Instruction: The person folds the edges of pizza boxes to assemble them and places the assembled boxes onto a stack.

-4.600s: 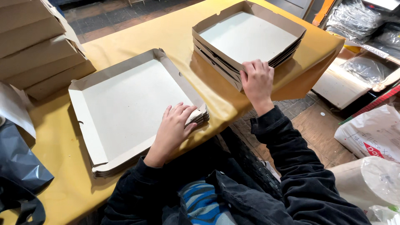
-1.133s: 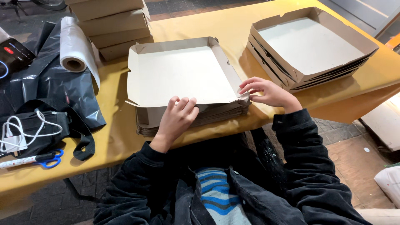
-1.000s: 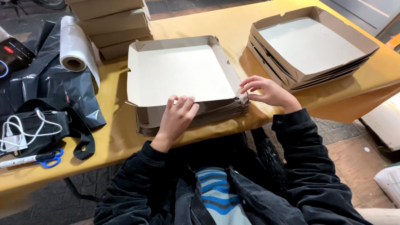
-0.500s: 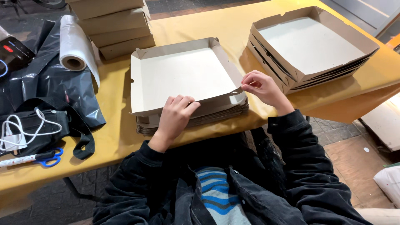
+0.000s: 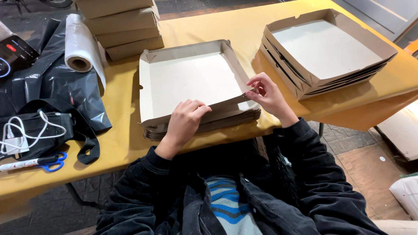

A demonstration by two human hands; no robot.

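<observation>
Left hand (image 5: 185, 119) lay curled, knuckles up, over the near wall of the box (image 5: 191, 82), its fingers bent over the top edge and pressing the flap; it gripped that wall. Right hand (image 5: 267, 93) pinched the near right corner of the same box between thumb and fingertips, closed on a small tab where the near wall met the right wall. Between and just beyond the two hands the box sat open, white inside and brown outside, its walls standing. Under it, just below both hands, lay a pile of flat blanks (image 5: 204, 126), their edges showing along the front of the yellow worktop (image 5: 122, 143).

Beyond and to the right of the right hand, well apart from it, stood a stack of folded trays (image 5: 326, 48), nested one in another. Beyond the left hand, at the far edge, rose a stack of closed boxes (image 5: 124, 26). Left of that hand lay a roll of clear bags (image 5: 80, 43) on black plastic sheeting (image 5: 56, 82), then a black pouch (image 5: 39, 130) with a white cable (image 5: 21, 132) on it. Nearest the worktop's front left edge lay blue scissors (image 5: 54, 163).
</observation>
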